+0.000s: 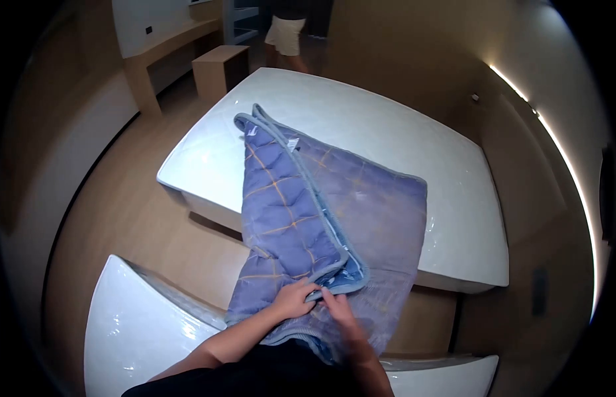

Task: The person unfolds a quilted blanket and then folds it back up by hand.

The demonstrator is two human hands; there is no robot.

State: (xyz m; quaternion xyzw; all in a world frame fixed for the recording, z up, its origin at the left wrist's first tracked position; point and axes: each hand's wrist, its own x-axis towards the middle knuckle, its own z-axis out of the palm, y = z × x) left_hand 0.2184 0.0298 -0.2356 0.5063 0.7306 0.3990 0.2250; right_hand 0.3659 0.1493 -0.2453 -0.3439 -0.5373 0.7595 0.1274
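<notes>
A purple quilted blanket (288, 205) with orange lines and a grey-blue edge band lies partly on a white mattress (202, 145) and hangs toward my body. Its left part is folded over, and small white tags show near the far corner. My left hand (295, 299) is closed on the folded edge near the blanket's near end. Just to the right, my right hand (334, 306) has its fingers pressed at the same edge, slightly blurred. The two hands are close together.
Another white mattress (136, 324) is close by at the lower left, and a white surface (447, 378) shows at the lower right. Beyond the far mattress stand a wooden cabinet (212, 71) and a desk (143, 79). A person (286, 36) in light shorts stands at the back.
</notes>
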